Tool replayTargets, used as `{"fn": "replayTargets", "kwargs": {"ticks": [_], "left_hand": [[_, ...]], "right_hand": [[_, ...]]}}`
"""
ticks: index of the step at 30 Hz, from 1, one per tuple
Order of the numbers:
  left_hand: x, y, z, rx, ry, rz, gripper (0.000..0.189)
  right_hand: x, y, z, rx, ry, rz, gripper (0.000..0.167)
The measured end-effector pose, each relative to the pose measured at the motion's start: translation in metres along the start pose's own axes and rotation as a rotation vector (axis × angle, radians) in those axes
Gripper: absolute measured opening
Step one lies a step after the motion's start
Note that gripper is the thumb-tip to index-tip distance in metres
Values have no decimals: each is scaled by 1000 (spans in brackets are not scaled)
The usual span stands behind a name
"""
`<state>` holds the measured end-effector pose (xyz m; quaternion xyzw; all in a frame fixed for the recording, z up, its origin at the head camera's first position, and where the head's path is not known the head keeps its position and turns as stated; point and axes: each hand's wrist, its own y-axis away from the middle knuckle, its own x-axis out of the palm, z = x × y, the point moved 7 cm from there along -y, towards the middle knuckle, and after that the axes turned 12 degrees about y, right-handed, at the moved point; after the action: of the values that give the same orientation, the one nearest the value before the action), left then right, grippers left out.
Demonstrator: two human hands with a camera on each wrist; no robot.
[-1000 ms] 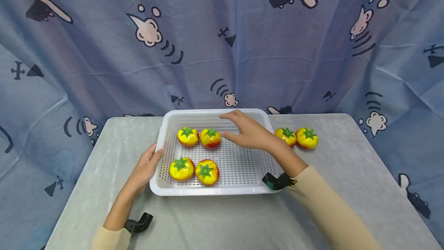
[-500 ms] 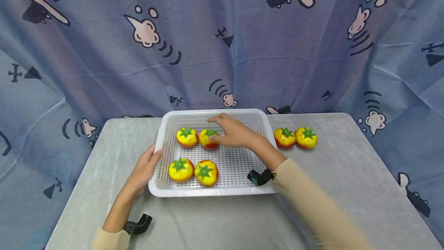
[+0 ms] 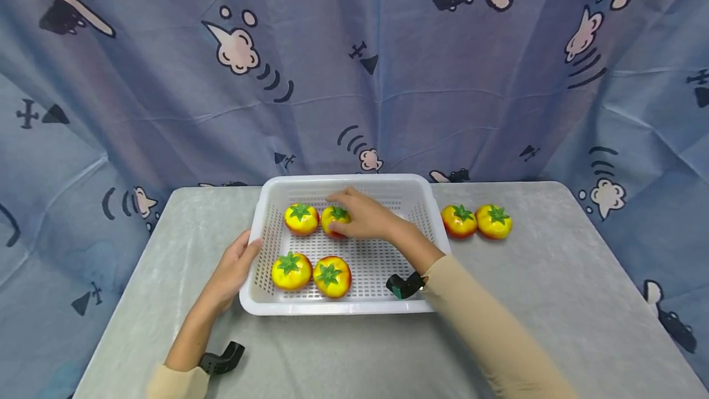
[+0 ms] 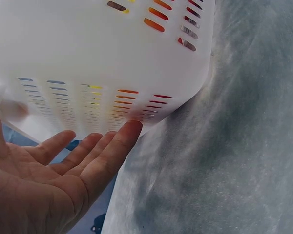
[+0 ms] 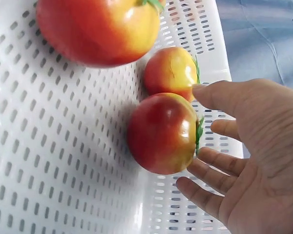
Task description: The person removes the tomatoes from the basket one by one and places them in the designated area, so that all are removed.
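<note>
A white perforated plastic basket (image 3: 388,306) stands on the table, with tomato-like yellow-and-red fruits in two rows. My left hand (image 3: 229,270) holds its left rim, thumb on the rim; in the left wrist view the fingers (image 4: 105,158) lie against the outer wall. My right hand (image 3: 365,217) reaches over the back-row right tomato (image 3: 330,215). In the right wrist view its thumb and fingers spread around the green-leafed top of that tomato (image 5: 161,134), not closed on it. Beside it sits the back-left tomato (image 3: 301,219). In front lie a left tomato (image 3: 291,271) and a right tomato (image 3: 332,277).
Two more tomatoes, a nearer one (image 3: 458,221) and an outer one (image 3: 493,221), sit on the grey-covered table (image 3: 554,300) just right of the basket. A blue patterned curtain (image 3: 332,79) hangs behind the table.
My right hand has moved left and slightly down, from beside the back-row right tomato to over it. The left hand stays on the basket rim, and the tomatoes keep their places.
</note>
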<state>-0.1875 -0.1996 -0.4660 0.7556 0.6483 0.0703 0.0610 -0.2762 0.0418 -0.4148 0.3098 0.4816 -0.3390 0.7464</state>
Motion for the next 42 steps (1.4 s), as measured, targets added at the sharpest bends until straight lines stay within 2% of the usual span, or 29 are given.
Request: {"fn": "replayTargets", "kwargs": {"ticks": [10, 17, 42], "left_hand": [[1, 1, -5, -2, 1, 2, 55], [0, 3, -6, 6, -5, -2, 56], [1, 1, 0, 12, 4, 0, 54]], "right_hand": [[6, -2, -2, 1, 4, 22, 66], [6, -2, 4, -38, 2, 27, 66], [14, -2, 0, -19, -1, 70, 70]]}}
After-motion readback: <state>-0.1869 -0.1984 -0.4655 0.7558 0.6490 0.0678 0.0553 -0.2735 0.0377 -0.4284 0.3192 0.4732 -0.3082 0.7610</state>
